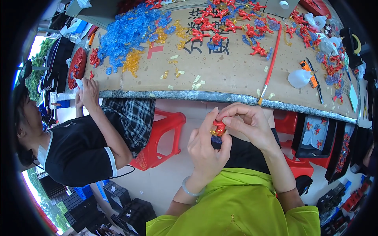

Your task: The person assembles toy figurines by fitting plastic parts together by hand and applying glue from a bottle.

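Observation:
Over my lap, my left hand (205, 147) grips a small red plastic figure (219, 126) between thumb and fingers. A clear yellow piece rings its middle and a dark blue clear piece is at its lower end. My right hand (249, 124) pinches the red top of the same figure with thumb and forefinger. Both hands are in front of the table's near edge. Beyond them a paintbrush (271, 65) with a long red handle lies across the cardboard-covered tabletop (145, 80). Similar red figures (206, 25) with blue and yellow clear parts lie farther back.
A pile of clear blue pieces (128, 33) and yellow pieces (134, 61) lies at the far left. To the right are a white squeeze bottle (299, 78) and an orange cutter (309, 73). A co-worker (78, 145) sits at left near a red stool (163, 133). Black trays (319, 135) stand at right.

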Tool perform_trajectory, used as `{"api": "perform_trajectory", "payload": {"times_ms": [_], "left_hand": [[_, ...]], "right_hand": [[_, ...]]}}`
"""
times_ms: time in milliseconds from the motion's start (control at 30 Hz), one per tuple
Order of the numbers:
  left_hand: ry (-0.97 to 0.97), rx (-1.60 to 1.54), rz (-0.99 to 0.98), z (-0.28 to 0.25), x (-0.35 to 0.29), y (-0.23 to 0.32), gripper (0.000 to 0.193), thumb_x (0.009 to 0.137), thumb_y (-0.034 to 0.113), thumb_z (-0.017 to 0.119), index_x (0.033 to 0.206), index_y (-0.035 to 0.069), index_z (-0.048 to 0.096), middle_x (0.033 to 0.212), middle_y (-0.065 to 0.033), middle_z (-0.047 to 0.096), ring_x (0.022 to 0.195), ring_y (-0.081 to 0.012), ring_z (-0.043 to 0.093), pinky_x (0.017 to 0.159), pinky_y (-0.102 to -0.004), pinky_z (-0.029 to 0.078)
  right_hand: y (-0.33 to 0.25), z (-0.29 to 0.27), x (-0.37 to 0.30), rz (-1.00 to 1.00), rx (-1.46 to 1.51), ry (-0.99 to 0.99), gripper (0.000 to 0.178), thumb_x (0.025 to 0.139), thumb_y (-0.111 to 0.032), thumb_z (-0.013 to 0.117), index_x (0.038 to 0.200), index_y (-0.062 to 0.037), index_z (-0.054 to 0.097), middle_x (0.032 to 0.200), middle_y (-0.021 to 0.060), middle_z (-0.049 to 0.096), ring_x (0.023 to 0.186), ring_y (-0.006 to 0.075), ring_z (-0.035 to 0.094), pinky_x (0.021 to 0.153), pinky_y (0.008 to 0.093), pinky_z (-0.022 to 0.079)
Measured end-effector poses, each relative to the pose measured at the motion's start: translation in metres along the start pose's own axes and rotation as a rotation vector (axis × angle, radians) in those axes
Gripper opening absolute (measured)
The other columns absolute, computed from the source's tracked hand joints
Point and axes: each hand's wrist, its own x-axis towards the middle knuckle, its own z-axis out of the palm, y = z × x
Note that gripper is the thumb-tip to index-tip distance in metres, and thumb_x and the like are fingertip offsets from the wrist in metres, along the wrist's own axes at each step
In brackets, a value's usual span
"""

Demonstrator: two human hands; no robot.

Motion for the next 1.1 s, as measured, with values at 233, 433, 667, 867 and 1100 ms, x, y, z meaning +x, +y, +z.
{"api": "perform_trajectory", "payload": {"times_ms": [233, 433, 667, 867, 1100], "left_hand": [[-0.27, -0.486, -0.322, 0.002, -0.002, 0.005, 0.088, 0.07, 0.029, 0.081, 0.135, -0.004, 0.033, 0.099, -0.0121, 0.064, 0.087, -0.0182, 0.063, 0.081, -0.0316, 0.049], [-0.298, -0.416, -0.267, 0.016, -0.003, -0.003, 0.05, 0.091, 0.018, 0.052, 0.135, 0.001, 0.036, 0.089, -0.0149, 0.067, 0.082, -0.0199, 0.063, 0.077, -0.0297, 0.047], [-0.334, -0.306, -0.279, 0.024, 0.01, 0.011, 0.049, 0.087, 0.001, 0.055, 0.133, 0.001, 0.039, 0.089, -0.0132, 0.067, 0.078, -0.0183, 0.064, 0.073, -0.0269, 0.049], [-0.371, -0.304, -0.223, 0.024, 0.025, -0.001, 0.046, 0.086, -0.001, 0.055, 0.13, 0.001, 0.041, 0.087, -0.0108, 0.067, 0.076, -0.0149, 0.063, 0.07, -0.0272, 0.05], [-0.278, -0.176, 0.057, 0.012, 0.104, -0.013, 0.031, 0.085, 0.002, 0.058, 0.116, -0.001, 0.055, 0.089, -0.0125, 0.068, 0.075, -0.018, 0.065, 0.067, -0.0265, 0.051]], "right_hand": [[0.006, -0.017, -0.021, 0.037, 0.128, 0.046, 0.012, 0.088, -0.005, 0.062, 0.096, 0.0038, 0.065, 0.092, 0.0051, 0.065, 0.085, 0.0085, 0.06, 0.076, 0.0225, 0.049], [-0.004, -0.097, -0.079, 0.089, -0.472, 0.068, 0.011, 0.083, -0.007, 0.065, 0.085, 0.0035, 0.065, 0.074, 0.0073, 0.067, 0.069, 0.0102, 0.064, 0.062, 0.0245, 0.05], [-0.019, -0.199, -0.189, 0.516, -1.132, 0.639, 0.016, 0.074, -0.011, 0.061, 0.077, 0.0035, 0.067, 0.071, 0.0175, 0.065, 0.064, 0.0264, 0.066, 0.062, 0.0351, 0.05], [-0.005, -0.185, -0.217, 0.194, -1.473, 0.881, 0.027, 0.087, -0.022, 0.061, 0.098, 0.0028, 0.065, 0.077, 0.0217, 0.063, 0.075, 0.037, 0.06, 0.069, 0.0437, 0.048], [-0.006, -0.095, -0.093, 0.186, -0.544, -0.295, 0.025, 0.09, -0.011, 0.057, 0.113, -0.0011, 0.061, 0.087, 0.0103, 0.071, 0.084, 0.0178, 0.069, 0.074, 0.0282, 0.053]]}}
